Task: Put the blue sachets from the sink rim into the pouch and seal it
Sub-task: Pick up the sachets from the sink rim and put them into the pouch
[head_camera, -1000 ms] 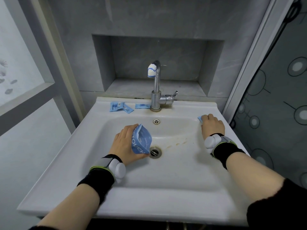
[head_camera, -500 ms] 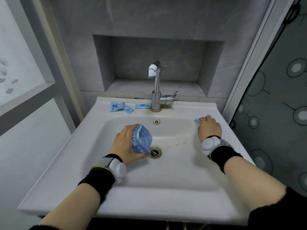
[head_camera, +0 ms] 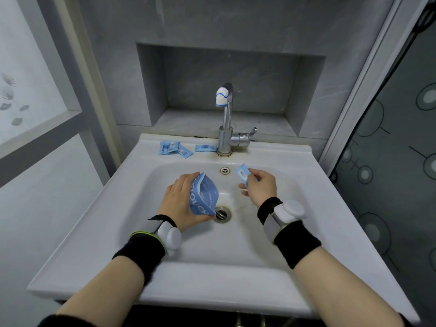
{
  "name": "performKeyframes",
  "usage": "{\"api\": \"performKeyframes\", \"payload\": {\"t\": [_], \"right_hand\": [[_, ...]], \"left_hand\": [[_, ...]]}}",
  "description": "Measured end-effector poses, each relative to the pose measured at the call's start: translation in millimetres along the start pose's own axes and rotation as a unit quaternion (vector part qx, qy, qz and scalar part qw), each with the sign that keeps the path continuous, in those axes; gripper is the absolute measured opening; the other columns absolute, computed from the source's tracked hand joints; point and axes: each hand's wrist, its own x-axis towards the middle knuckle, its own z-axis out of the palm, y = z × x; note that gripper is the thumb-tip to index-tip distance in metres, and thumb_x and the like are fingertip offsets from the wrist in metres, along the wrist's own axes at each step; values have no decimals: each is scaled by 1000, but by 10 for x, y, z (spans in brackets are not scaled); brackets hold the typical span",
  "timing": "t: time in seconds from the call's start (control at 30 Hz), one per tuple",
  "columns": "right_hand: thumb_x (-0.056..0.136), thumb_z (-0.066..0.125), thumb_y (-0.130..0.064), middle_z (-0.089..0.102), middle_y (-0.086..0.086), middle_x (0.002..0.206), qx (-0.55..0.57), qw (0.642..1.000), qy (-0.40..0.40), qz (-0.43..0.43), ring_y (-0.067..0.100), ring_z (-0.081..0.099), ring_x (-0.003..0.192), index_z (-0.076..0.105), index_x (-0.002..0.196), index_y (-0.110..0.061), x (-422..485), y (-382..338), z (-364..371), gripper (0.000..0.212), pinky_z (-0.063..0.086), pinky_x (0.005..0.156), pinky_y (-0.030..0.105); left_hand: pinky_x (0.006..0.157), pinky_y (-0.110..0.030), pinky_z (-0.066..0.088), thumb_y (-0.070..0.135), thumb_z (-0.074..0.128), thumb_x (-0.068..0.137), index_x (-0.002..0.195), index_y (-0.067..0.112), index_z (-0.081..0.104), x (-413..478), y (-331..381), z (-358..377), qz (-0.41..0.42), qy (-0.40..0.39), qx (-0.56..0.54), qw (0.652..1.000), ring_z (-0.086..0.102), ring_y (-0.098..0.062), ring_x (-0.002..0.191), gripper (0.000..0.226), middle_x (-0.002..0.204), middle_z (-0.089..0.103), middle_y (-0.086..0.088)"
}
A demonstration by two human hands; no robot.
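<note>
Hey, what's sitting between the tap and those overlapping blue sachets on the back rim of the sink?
A single blue sachet, flat on the sink rim, its end right beside the base of the tap. The head view shows it.

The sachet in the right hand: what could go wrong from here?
1. The right hand pinches the sachet by one end over the basin; it might slip and fall near the open drain.
2. The left hand grips the pouch, whose mouth looks only partly open, so the sachet may catch on its edge.
</note>
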Motion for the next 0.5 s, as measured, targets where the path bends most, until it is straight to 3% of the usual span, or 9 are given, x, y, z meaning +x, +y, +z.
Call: {"api": "performKeyframes", "payload": {"t": [0.07, 0.17, 0.43, 0.5], "right_hand": [[98, 44, -13, 61, 4, 106, 35, 999, -28, 3, 13, 70, 71, 58, 123, -10, -111, -3, 108, 28, 58, 58, 23], [98, 43, -13, 63, 5, 106, 15, 999, -27, -33, 11, 68, 70, 60, 118, -13, -231, 66, 181, 25, 54, 55, 19], [94, 44, -7, 64, 9, 114, -17, 998, -50, -39, 10, 65, 73, 60, 119, -13, -269, 64, 183, 30, 52, 59, 18], [93, 45, -7, 61, 10, 117, -24, 997, -35, -63, 10, 65, 74, 60, 117, -15, -281, 46, 178, 29, 56, 64, 23]], "left_hand": [[101, -34, 37, 59, 83, 50, 139, 20, 35, 5, 7, 2, -2, -3, -1, 1000, 46, -19, 119, 108, 131, 45, 2], [101, -34, 37, 59, 84, 50, 139, 20, 36, 8, 9, 11, 2, 3, 3, 1000, 46, -18, 119, 108, 130, 46, 2], [99, -35, 38, 61, 82, 50, 139, 20, 35, 22, -28, 38, 2, 3, 5, 1000, 46, -18, 118, 108, 130, 46, 2], [100, -36, 39, 60, 83, 50, 139, 21, 35, 20, -30, 36, -2, 5, 1, 1000, 47, -19, 117, 108, 129, 46, 2]]}}
